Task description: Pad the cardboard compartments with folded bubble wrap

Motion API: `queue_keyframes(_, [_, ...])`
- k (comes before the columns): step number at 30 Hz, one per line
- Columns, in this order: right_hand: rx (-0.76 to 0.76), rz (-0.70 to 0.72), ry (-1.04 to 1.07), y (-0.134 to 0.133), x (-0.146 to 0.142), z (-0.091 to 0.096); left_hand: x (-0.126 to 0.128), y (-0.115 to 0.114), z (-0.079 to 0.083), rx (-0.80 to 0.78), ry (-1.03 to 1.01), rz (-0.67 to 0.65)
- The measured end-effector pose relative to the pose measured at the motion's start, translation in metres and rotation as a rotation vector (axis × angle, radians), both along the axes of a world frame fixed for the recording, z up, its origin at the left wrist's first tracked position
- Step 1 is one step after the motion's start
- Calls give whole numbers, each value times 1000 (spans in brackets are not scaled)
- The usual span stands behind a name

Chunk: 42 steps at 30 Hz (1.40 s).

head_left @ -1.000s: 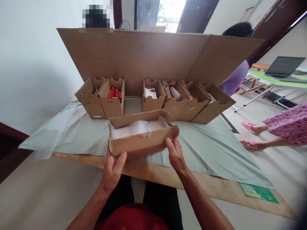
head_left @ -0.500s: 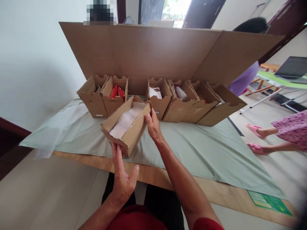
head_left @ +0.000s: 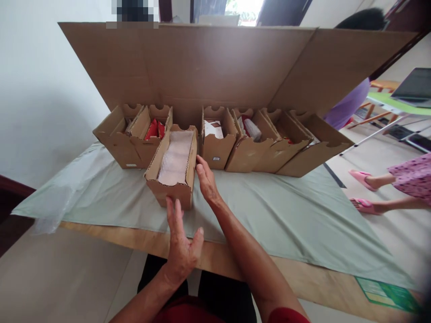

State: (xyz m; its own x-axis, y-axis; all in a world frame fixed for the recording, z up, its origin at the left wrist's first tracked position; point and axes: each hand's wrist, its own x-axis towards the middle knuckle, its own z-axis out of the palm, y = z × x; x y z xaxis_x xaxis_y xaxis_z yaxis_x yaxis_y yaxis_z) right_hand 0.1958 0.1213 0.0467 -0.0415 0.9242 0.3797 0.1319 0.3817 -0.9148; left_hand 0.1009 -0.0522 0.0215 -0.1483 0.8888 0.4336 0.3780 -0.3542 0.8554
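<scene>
A narrow open-topped cardboard box [head_left: 171, 194] stands on the green cloth [head_left: 256, 206], pulled forward of a row of similar boxes. Inside it lies a white bubble-wrapped packet [head_left: 175, 157]. My left hand [head_left: 182, 246] has its fingers stretched out, the tips against the front face of this box. Along the box's right side, my right hand [head_left: 207, 181] rests its extended fingers flat on the wall. Neither hand wraps round the box. Behind it, a gap shows between the box with red packets [head_left: 155, 129] and the box with a white carton [head_left: 213, 129].
A tall cardboard panel [head_left: 215, 67] stands behind the row. Further right are boxes with a wrapped item [head_left: 252, 130] and other contents. Clear plastic wrap [head_left: 55, 202] hangs off the table's left edge. A person in pink sandals [head_left: 363, 205] and a laptop table [head_left: 397, 101] are at right.
The forward box has turned from slanting to nearly straight, its back end now close to the gap in the row. Both hands have moved along with it.
</scene>
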Motion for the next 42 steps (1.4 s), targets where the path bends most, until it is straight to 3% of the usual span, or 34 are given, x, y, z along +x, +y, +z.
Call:
queue_keyframes(4, [-143,10,96,-5,12,-33,12,24,-4,-12,16,-19])
queue_keyframes(8, [-282,-46,126,-6,18,-58,21,63,-6,14,5,-1])
queue_keyframes(15, [-227,-127,87,-3,19,-65,21,159,1,-60,-58,5])
queue_keyframes(19, [-216,-140,64,-1,20,-67,26,188,7,-88,-67,-45])
queue_keyframes(22, [-225,-135,52,-1,21,-68,28,180,8,-58,-19,-45])
queue_keyframes(25, [-238,-110,47,-2,21,-67,13,152,-1,-21,113,-54])
queue_keyframes(30, [-241,-72,10,-4,21,-62,-56,102,-30,-51,411,42])
queue_keyframes(34, [-213,-80,-36,-9,17,-54,-107,85,-43,-114,598,91])
queue_keyframes(37, [-149,-33,-68,-9,0,-25,-118,78,-43,-154,720,51])
queue_keyframes(42, [47,131,-325,18,-60,59,-118,74,-39,-138,709,54])
